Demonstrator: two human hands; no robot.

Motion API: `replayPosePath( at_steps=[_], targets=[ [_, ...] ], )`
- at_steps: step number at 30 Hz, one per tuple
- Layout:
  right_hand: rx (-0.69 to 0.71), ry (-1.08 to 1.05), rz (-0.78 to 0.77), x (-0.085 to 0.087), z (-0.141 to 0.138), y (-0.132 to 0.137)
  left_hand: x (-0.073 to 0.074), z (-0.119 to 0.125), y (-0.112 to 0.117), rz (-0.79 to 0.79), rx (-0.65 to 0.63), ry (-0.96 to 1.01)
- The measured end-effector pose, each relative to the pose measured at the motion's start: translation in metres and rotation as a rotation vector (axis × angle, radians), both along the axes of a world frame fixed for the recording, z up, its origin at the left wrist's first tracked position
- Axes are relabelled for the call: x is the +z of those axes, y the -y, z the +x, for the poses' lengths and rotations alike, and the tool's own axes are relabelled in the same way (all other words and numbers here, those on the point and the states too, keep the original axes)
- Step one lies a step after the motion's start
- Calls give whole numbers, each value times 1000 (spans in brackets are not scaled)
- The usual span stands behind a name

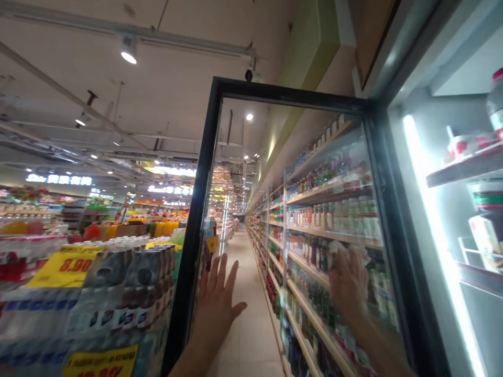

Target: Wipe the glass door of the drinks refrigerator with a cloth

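My left hand (218, 298) lies flat on the glass of an open cooler door (196, 209), fingers spread and pointing up, close to the door's black left edge. My right hand (348, 283) shows hazily through the same glass further right, raised in front of shelves of bottles. Its fingers are smeared, with a pale blur at their tips, so I cannot tell whether it holds anything. The lit cooler interior (440, 220) stands open at the right, with cartons and bottles on its shelves (467, 167).
A stack of bottled drinks (129, 293) with yellow price signs (68, 267) stands close at the left. A long aisle (243, 293) runs ahead, with shelves of bottles (314, 220) along its right side. Produce displays fill the far left.
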State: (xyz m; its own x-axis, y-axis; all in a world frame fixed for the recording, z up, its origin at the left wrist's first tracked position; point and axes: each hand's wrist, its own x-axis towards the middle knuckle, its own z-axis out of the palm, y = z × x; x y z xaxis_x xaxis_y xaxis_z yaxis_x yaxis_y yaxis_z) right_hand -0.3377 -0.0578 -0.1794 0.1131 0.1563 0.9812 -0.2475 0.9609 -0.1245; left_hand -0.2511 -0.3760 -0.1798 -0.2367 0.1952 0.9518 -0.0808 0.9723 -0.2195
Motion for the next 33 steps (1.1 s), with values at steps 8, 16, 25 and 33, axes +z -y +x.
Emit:
replayPosePath(
  at_steps=[8, 16, 25, 33],
  targets=[
    [28, -34, 131, 1, 1, 3, 0, 0, 2, -17, -34, -6],
    [43, 9, 606, -5, 3, 37, -2, -6, 9, -34, -46, -46],
    [-4, -60, 32, 37, -7, 17, 34, -7, 6, 41, -20, -47],
    [-19, -46, 148, 52, -5, 10, 34, -6, 7, 30, -30, -30]
  ],
)
